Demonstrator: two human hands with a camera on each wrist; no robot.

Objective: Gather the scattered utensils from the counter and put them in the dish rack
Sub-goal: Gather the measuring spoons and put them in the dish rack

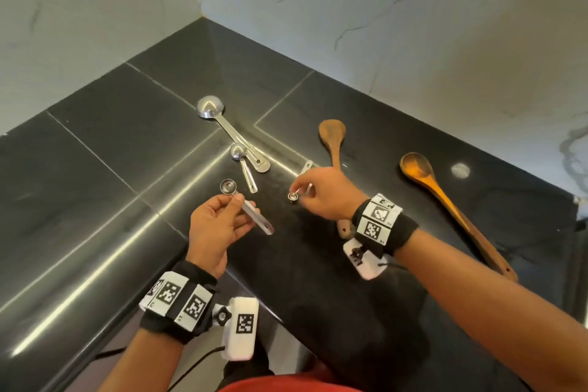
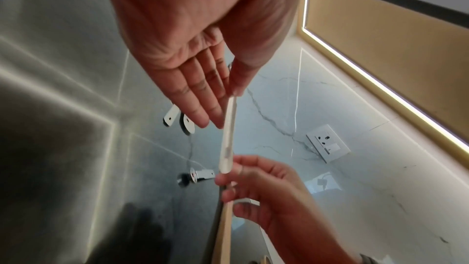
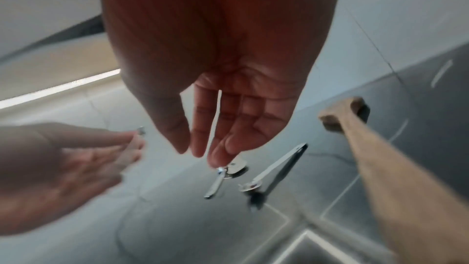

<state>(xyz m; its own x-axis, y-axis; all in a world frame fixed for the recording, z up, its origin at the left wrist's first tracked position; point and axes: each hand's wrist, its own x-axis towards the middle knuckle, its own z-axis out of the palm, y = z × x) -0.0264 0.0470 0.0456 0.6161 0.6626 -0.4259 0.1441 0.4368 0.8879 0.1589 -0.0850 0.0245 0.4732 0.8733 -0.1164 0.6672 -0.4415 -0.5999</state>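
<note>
My left hand pinches the handle of a small steel measuring spoon between thumb and fingers, lifted over the black counter. That handle juts past the fingers in the left wrist view. My right hand pinches a tiny measuring spoon just above the counter. Its handle shows edge-on against the fingers. A large measuring spoon and a medium one lie beyond my hands. Two wooden spoons lie to the right. No dish rack is visible.
Marble walls meet in a corner behind the counter. A wall socket sits on the right wall. One wooden spoon's handle runs under my right wrist. The counter's front edge crosses the lower left.
</note>
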